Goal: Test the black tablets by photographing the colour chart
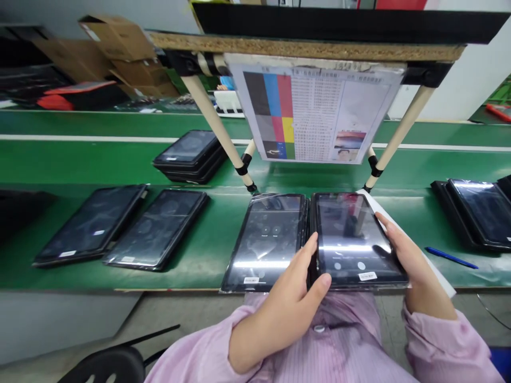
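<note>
A black tablet (355,239) in a glossy film lies tilted up off the green bench, its screen lit with two pale round marks. My right hand (415,266) grips its right edge, fingers over the front. My left hand (289,314) holds its lower left corner, with the thumb near the bottom edge. A second film-wrapped black tablet (265,242) sits directly beside it, touching my left fingers. A white sheet of paper (415,239) sticks out under my right hand.
Several more black tablets lie on the green bench (207,276) to the left, with a stack (189,154) behind them and others (477,213) at right. A blue pen (451,257) lies nearby. A colour test chart (315,111) hangs from a shelf on beige legs. Cardboard boxes (115,53) stand behind.
</note>
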The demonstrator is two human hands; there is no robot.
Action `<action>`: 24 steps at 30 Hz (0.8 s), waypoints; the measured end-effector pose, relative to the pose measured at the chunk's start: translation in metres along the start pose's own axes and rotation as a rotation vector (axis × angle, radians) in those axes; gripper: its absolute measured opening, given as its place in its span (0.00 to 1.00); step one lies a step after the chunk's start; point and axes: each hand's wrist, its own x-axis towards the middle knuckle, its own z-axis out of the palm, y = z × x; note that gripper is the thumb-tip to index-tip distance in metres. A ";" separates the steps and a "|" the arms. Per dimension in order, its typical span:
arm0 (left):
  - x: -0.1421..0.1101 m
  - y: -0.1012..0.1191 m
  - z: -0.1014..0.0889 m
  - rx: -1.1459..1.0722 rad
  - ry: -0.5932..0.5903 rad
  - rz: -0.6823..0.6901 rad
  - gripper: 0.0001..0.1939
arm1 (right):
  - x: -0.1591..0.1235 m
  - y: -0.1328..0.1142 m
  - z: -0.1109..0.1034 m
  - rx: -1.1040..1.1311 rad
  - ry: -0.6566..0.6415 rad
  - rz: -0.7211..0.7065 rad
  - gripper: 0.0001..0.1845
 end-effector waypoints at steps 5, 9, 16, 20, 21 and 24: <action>0.006 -0.009 0.009 -0.483 0.080 -0.090 0.42 | -0.002 0.007 0.019 -0.083 0.054 -0.137 0.52; 0.008 -0.009 -0.004 -0.543 0.325 0.073 0.45 | -0.032 0.001 0.048 0.059 0.064 -0.472 0.50; -0.006 -0.014 -0.034 -0.164 0.592 0.377 0.56 | -0.026 -0.010 0.103 0.335 -0.202 -0.410 0.42; -0.014 -0.018 -0.043 0.108 0.637 0.414 0.68 | -0.014 -0.023 0.110 0.178 -0.255 -0.252 0.55; -0.015 -0.018 -0.045 0.186 0.648 0.420 0.70 | -0.013 -0.028 0.111 0.139 -0.252 -0.248 0.56; -0.016 -0.016 -0.046 0.394 0.667 0.459 0.74 | -0.013 -0.041 0.118 0.101 -0.230 -0.266 0.58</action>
